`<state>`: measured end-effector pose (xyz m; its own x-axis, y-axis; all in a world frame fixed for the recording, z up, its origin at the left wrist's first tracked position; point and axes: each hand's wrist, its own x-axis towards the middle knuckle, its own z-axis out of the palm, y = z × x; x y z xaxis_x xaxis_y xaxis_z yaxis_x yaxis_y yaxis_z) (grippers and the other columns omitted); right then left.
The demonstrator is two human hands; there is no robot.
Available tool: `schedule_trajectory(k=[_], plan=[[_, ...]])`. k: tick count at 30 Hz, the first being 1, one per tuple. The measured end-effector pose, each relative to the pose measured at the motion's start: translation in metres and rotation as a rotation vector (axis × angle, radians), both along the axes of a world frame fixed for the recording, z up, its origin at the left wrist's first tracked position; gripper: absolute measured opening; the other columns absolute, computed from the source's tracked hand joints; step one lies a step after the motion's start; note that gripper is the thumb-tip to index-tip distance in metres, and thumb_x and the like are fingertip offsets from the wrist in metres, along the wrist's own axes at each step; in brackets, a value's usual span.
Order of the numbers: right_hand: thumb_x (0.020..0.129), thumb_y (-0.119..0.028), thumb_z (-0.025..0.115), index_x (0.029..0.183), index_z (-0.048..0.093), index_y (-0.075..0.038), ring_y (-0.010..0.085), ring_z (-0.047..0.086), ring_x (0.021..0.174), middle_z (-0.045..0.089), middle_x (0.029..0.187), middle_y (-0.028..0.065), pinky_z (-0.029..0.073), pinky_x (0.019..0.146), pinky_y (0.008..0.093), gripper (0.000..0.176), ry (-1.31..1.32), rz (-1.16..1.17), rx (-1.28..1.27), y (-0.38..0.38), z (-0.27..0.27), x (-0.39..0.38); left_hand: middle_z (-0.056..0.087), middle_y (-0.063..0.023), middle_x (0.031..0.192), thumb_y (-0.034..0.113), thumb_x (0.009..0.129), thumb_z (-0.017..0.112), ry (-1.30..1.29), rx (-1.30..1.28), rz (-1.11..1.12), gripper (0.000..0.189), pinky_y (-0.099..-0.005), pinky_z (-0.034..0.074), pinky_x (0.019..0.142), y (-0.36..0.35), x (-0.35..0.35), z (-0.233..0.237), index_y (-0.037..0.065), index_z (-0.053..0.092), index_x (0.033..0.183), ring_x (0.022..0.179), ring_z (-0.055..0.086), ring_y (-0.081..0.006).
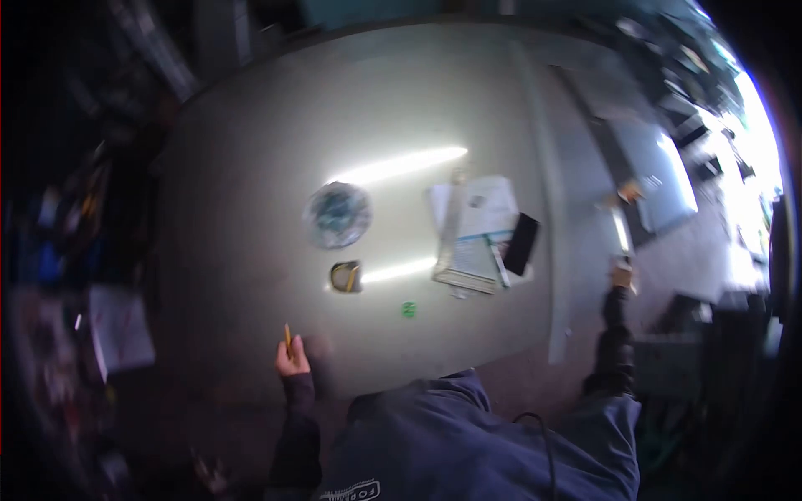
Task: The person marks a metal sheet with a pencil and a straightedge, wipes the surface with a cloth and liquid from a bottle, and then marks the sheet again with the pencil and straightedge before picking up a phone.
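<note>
A yellow pencil points up from my left hand, whose fingers are closed round it near the front of the large grey table. On the right, my right hand is stretched far out over the table. Motion smears its fingers, and I cannot tell whether it holds the bright narrow strip just beyond it. An orange-brown object lies farther along the same line. Up from my left hand rests a tape measure, with a small green round item to its right.
A round, shiny bluish dish-like object is on the grey table. Papers, a pen and a black phone lie right of centre. A long pale strip crosses the table. Left, a white sheet hangs or lies.
</note>
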<state>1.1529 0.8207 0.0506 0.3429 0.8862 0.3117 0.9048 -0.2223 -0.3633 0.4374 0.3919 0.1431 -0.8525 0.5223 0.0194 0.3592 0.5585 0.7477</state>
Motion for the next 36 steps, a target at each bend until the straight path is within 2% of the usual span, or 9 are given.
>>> schedule_trajectory(k=[1,5,7,9,17,19,23,30,36], plan=[[0.071,-0.036,0.069,0.105,0.059,-0.011,0.0266,0.061,0.09,0.062,0.102,0.0086,0.048,0.078,0.0371,0.044,-0.103,0.227,0.395,0.064,-0.057,0.083,0.051,-0.0047,0.061,0.028,0.085,0.059,-0.001,0.077,0.087,0.029,-0.0275,0.039,0.055,-0.003,0.01,0.001,0.001,0.055,0.077,0.058,0.047,-0.0134],[0.076,-0.043,0.064,0.113,0.055,-0.006,0.0308,0.057,0.103,0.059,0.107,0.0195,0.048,0.083,0.0403,0.052,-0.056,-0.136,0.125,0.136,0.066,0.065,0.053,-0.001,0.061,0.029,0.084,0.061,-0.081,0.128,0.313,0.028,-0.0251,0.04,0.058,0.0,0.042,-0.003,0.001,0.061,0.082,0.059,0.049,-0.0114],[0.075,-0.054,0.058,0.122,0.05,-0.018,0.0334,0.051,0.111,0.054,0.12,0.0146,0.042,0.091,0.0428,0.06,-0.734,-0.667,0.18,0.293,-0.074,0.255,0.052,0.0003,0.06,0.029,0.085,0.06,-0.14,0.109,0.376,0.029,-0.0247,0.039,0.056,0.009,0.061,-0.009,0.001,0.062,0.082,0.057,0.048,-0.0099],[0.076,-0.054,0.058,0.123,0.05,-0.018,0.0335,0.05,0.111,0.053,0.121,0.0147,0.042,0.091,0.0428,0.059,-0.325,-0.247,0.035,0.283,0.009,0.23,0.049,0.0025,0.058,0.03,0.086,0.059,-0.232,0.053,0.429,0.029,-0.0239,0.036,0.051,0.01,0.069,0.006,0.002,0.065,0.08,0.054,0.045,-0.0075],[0.078,-0.051,0.057,0.125,0.048,-0.02,0.0339,0.048,0.114,0.05,0.125,0.0151,0.041,0.091,0.0429,0.058,-0.121,-0.05,-0.11,0.368,0.013,0.222,0.057,-0.0006,0.067,0.027,0.087,0.057,-0.244,0.109,0.302,0.03,-0.0237,0.041,0.057,0.044,0.1,0.04,-0.001,0.066,0.086,0.061,0.051,-0.0085],[0.081,-0.047,0.056,0.125,0.048,-0.02,0.0337,0.049,0.113,0.051,0.123,0.015,0.041,0.092,0.0424,0.053,-0.146,-0.002,-0.081,0.364,0.011,0.21,0.066,-0.0081,0.084,0.023,0.086,0.058,-0.29,0.073,0.294,0.027,-0.0248,0.045,0.075,0.044,0.103,0.041,-0.002,0.065,0.088,0.079,0.059,-0.0122],[0.087,-0.037,0.051,0.124,0.049,-0.024,0.0317,0.054,0.107,0.057,0.117,0.0131,0.043,0.09,0.0405,0.039,0.088,0.197,0.065,0.369,-0.007,0.224,0.066,-0.0077,0.082,0.022,0.086,0.058,-0.312,0.061,0.323,0.026,-0.0249,0.046,0.073,0.034,0.108,0.035,-0.003,0.065,0.088,0.079,0.059,-0.0119],[0.089,-0.026,0.052,0.123,0.05,-0.016,0.023,0.06,0.099,0.059,0.113,0.0115,0.046,0.085,0.0355,0.036,-0.061,0.205,-0.009,0.266,0.108,0.069,0.065,-0.0054,0.083,0.018,0.083,0.062,-0.418,0.166,0.298,0.022,-0.0226,0.045,0.071,0.055,0.112,0.031,-0.002,0.064,0.091,0.077,0.058,-0.0093],[0.087,-0.014,0.054,0.119,0.054,-0.007,0.0202,0.06,0.099,0.059,0.113,0.0105,0.046,0.085,0.0307,0.033,0.15,0.671,0.151,0.149,0.226,-0.101,0.062,-0.0014,0.084,0.016,0.08,0.066,-0.438,0.233,-0.02,0.025,-0.0187,0.043,0.059,0.119,0.107,0.049,0.001,0.063,0.1,0.065,0.052,-0.0043]])
